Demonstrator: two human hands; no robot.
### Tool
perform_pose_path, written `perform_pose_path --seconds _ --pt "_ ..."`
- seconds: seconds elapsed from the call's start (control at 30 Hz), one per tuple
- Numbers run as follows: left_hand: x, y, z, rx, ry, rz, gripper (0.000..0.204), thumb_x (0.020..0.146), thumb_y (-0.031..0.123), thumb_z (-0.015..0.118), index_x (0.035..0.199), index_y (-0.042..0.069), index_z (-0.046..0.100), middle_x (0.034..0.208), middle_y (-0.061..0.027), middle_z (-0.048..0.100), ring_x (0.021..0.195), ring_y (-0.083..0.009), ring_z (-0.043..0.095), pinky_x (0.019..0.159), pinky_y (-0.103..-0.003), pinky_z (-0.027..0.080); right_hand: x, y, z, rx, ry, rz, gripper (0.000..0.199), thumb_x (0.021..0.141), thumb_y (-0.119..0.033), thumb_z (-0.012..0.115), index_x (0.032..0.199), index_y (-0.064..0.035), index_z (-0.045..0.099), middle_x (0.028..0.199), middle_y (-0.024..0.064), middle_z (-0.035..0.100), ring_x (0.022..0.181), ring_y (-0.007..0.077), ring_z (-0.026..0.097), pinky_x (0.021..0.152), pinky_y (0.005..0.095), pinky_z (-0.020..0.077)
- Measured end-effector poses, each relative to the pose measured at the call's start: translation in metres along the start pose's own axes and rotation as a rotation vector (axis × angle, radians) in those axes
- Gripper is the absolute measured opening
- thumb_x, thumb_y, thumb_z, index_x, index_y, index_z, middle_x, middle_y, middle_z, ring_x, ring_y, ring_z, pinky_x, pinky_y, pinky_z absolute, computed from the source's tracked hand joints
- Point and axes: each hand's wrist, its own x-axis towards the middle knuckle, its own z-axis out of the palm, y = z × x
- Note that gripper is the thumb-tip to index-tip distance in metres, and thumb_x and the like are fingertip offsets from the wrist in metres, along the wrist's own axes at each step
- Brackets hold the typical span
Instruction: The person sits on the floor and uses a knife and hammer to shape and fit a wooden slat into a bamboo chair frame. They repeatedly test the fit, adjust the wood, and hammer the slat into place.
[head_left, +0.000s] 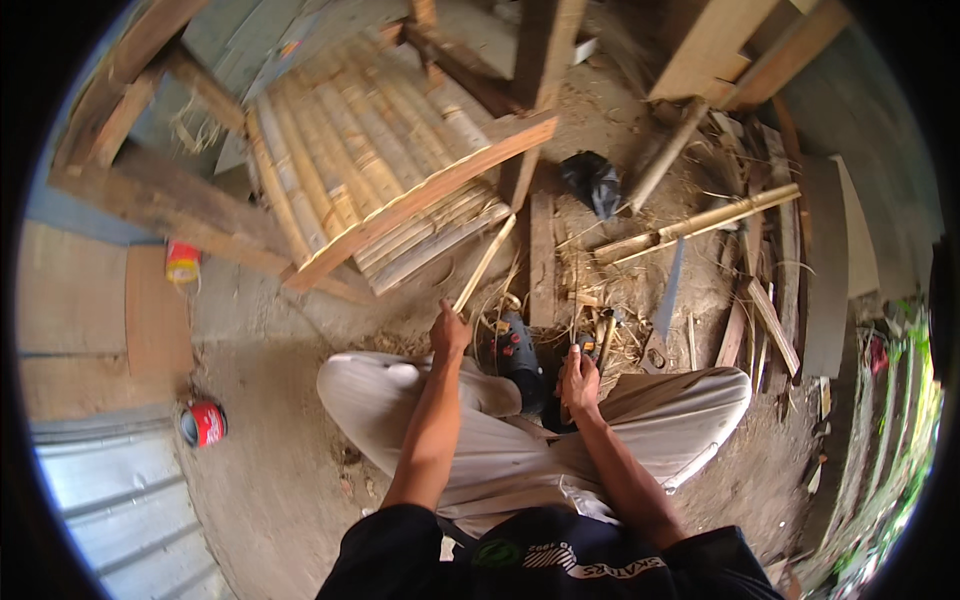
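My left hand [450, 330] is closed around the lower end of a thin bamboo strip [486, 262], which slants up and away to the right. The strip's far end reaches the front of a bamboo-slat bench [350, 140] in a wooden frame. Between my folded legs, my right hand [580, 383] is closed with the thumb uppermost; what it grips is mostly hidden. Just beyond those fingers a short tan stick-like piece [606, 338] shows among the shavings. A dark clog [515, 345] is on my foot between the two hands.
A handsaw [668, 305] lies right of my right hand. Beyond it are a split bamboo pole [700, 225] and a black plastic bag [592, 183]. Scrap boards [770, 325] line the right side. A red can [204, 424] and a yellow-red container [182, 262] are at left.
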Motion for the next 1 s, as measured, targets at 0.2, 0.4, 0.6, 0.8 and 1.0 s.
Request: perform_pose_path --seconds 0.2,0.4,0.6,0.8,1.0 --pt "-0.019 0.061 -0.036 -0.53 0.124 0.301 0.022 0.093 0.02 0.062 0.088 -0.002 0.06 0.077 -0.0211 0.062 0.072 -0.0375 0.061 0.065 -0.042 0.048 0.009 0.0 -0.001 0.167 0.044 -0.043 0.045 0.103 -0.045 0.043 0.081 -0.0065 0.048 0.056 0.0 0.044 0.041 0.0112 0.043 0.038 0.027 0.0368" --pt "-0.05 0.151 -0.053 -0.983 -0.008 0.539 0.02 0.099 0.024 0.055 0.101 0.005 0.057 0.089 -0.0044 0.058 0.069 -0.0135 0.054 0.064 -0.029 0.046 0.008 0.009 -0.011 0.215 0.1 -0.061 0.038 0.104 -0.036 0.045 0.081 -0.0065 0.046 0.057 0.0006 0.044 0.043 0.011 0.044 0.039 0.027 0.0366" --pt "-0.036 0.235 -0.088 -1.192 -0.17 0.665 0.018 0.101 0.022 0.05 0.103 0.006 0.058 0.084 0.0019 0.048 0.071 -0.0068 0.041 0.062 -0.024 0.035 0.018 0.028 -0.017 0.087 0.161 -0.074 0.042 0.103 -0.037 0.049 0.076 -0.0047 0.049 0.056 0.0011 0.048 0.044 0.011 0.047 0.04 0.0279 0.0384" --pt "-0.029 0.279 -0.117 -1.283 -0.066 0.734 0.021 0.099 0.023 0.057 0.104 0.003 0.057 0.079 0.0018 0.048 0.07 -0.0072 0.044 0.064 -0.025 0.039 0.015 0.019 -0.021 0.129 0.178 -0.065 0.047 0.099 -0.042 0.052 0.081 0.0014 0.055 0.061 0.0129 0.056 0.057 0.0208 0.055 0.054 0.0386 0.0439" --pt "-0.013 0.283 -0.122 -1.442 -0.084 0.896 0.038 0.1 0.04 0.053 0.099 0.003 0.062 0.086 -0.0002 0.055 0.071 -0.0086 0.045 0.067 -0.024 0.039 0.008 0.01 -0.022 0.24 0.129 -0.014 0.047 0.101 -0.042 0.05 0.079 -0.0009 0.054 0.059 0.0031 0.052 0.051 0.0123 0.05 0.049 0.0315 0.0431"
